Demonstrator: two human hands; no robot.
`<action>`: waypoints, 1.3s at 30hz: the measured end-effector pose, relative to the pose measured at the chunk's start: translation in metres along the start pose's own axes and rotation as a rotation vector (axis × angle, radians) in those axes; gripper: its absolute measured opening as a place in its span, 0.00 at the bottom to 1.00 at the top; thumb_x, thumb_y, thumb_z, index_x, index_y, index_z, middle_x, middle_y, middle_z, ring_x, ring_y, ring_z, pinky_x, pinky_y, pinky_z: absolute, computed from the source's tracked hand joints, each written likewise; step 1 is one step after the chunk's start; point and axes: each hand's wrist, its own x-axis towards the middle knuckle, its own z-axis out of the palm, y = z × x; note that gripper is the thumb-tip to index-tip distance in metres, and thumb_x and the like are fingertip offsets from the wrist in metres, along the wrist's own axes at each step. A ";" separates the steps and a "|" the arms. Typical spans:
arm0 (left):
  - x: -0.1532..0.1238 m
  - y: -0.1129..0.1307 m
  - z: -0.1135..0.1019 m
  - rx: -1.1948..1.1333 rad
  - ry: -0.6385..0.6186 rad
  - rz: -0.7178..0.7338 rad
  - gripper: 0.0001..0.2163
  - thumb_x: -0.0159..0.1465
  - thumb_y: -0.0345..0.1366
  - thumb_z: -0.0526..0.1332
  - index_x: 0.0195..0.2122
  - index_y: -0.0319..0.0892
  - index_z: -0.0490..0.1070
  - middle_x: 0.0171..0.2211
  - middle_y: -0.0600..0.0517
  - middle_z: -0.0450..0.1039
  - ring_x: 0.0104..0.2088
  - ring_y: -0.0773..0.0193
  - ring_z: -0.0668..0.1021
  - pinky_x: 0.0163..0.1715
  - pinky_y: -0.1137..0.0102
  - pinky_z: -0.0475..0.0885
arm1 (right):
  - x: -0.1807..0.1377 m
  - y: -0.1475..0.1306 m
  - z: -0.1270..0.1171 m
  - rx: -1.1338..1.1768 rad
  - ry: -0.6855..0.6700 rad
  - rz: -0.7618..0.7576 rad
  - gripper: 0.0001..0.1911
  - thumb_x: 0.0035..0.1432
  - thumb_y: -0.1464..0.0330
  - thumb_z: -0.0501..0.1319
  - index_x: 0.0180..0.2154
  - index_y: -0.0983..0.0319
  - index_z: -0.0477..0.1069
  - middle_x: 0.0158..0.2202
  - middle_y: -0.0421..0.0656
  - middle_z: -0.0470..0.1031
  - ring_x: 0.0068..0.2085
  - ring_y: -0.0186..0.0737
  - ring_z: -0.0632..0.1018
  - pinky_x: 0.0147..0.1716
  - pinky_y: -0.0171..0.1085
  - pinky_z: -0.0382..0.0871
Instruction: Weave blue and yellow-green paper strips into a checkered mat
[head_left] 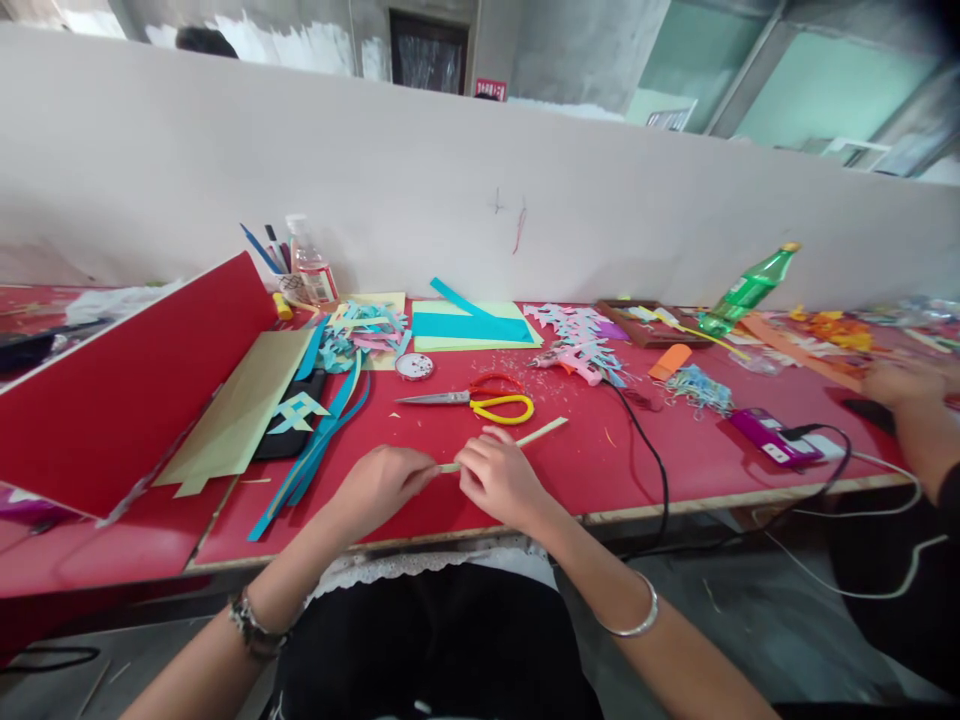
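Note:
Both my hands are at a narrow pale yellow paper strip (546,432) near the table's front edge. My left hand (386,488) pinches its left end. Closed around its middle is my right hand (499,478), and the free end sticks out to the right. Just beyond my hands lie scissors (501,404) with one yellow and one red handle, blades pointing left. Left of my left hand are long blue paper strips (319,450) and a small woven blue-and-yellow paper piece (298,412) on a dark object. A round white dish (414,366) sits behind the scissors.
A pink glue gun (574,362) with a black cord is behind right. A purple power strip (772,437) lies farther right, near a co-worker's hand (896,380). A green bottle (750,290) leans at the back. A red panel (135,385) stands left; a white partition (450,190) runs behind.

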 end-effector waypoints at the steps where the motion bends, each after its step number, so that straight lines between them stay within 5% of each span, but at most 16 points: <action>1: 0.000 0.000 -0.003 -0.087 -0.038 -0.016 0.16 0.63 0.40 0.47 0.24 0.39 0.67 0.20 0.53 0.70 0.22 0.68 0.71 0.23 0.75 0.58 | 0.003 -0.002 -0.001 0.033 -0.005 -0.006 0.08 0.52 0.75 0.50 0.27 0.63 0.65 0.25 0.40 0.68 0.30 0.34 0.68 0.38 0.35 0.57; 5: -0.001 0.000 -0.010 -0.381 -0.137 -0.085 0.19 0.62 0.43 0.48 0.21 0.38 0.67 0.17 0.54 0.69 0.19 0.70 0.71 0.21 0.77 0.60 | 0.011 -0.009 -0.004 0.155 -0.021 0.013 0.06 0.52 0.73 0.52 0.27 0.62 0.66 0.23 0.39 0.69 0.26 0.32 0.68 0.26 0.31 0.53; 13: -0.013 -0.013 -0.020 -0.803 -0.296 -0.255 0.19 0.59 0.46 0.51 0.33 0.35 0.73 0.17 0.54 0.70 0.18 0.70 0.71 0.22 0.76 0.66 | 0.005 0.012 -0.017 0.311 -0.037 0.043 0.05 0.46 0.75 0.53 0.22 0.62 0.65 0.18 0.35 0.66 0.21 0.27 0.64 0.23 0.28 0.50; 20: -0.026 -0.027 -0.038 -0.729 -0.274 -0.312 0.19 0.59 0.47 0.51 0.30 0.37 0.73 0.18 0.53 0.72 0.20 0.69 0.72 0.23 0.77 0.66 | -0.016 0.048 -0.033 0.294 -0.071 0.170 0.06 0.45 0.75 0.52 0.21 0.62 0.64 0.17 0.34 0.63 0.20 0.27 0.63 0.22 0.27 0.50; 28: -0.045 -0.037 -0.052 -0.414 -0.272 -0.332 0.22 0.59 0.49 0.48 0.19 0.40 0.71 0.18 0.53 0.73 0.15 0.72 0.67 0.17 0.78 0.60 | -0.045 0.099 -0.045 -0.172 0.034 0.393 0.09 0.49 0.71 0.51 0.21 0.61 0.66 0.17 0.39 0.67 0.22 0.34 0.68 0.24 0.31 0.54; 32: -0.040 -0.024 -0.053 -0.354 -0.240 -0.293 0.21 0.59 0.47 0.49 0.20 0.40 0.72 0.17 0.54 0.72 0.15 0.72 0.66 0.17 0.79 0.59 | -0.027 0.075 -0.061 -0.054 0.275 0.337 0.13 0.56 0.69 0.47 0.31 0.62 0.69 0.30 0.45 0.72 0.34 0.38 0.72 0.37 0.35 0.60; 36: -0.033 -0.017 -0.057 -0.316 -0.212 -0.246 0.20 0.59 0.46 0.49 0.21 0.41 0.72 0.18 0.54 0.72 0.16 0.72 0.66 0.17 0.78 0.58 | -0.003 0.024 -0.058 0.205 0.029 0.002 0.12 0.57 0.64 0.50 0.41 0.60 0.67 0.40 0.45 0.70 0.45 0.40 0.69 0.45 0.38 0.59; 39: -0.031 -0.020 -0.058 -0.174 -0.190 -0.200 0.19 0.60 0.45 0.49 0.21 0.41 0.72 0.18 0.54 0.71 0.17 0.71 0.67 0.19 0.77 0.59 | 0.005 0.005 -0.044 0.311 -0.130 -0.086 0.10 0.59 0.68 0.50 0.33 0.61 0.68 0.32 0.42 0.72 0.36 0.35 0.71 0.38 0.34 0.61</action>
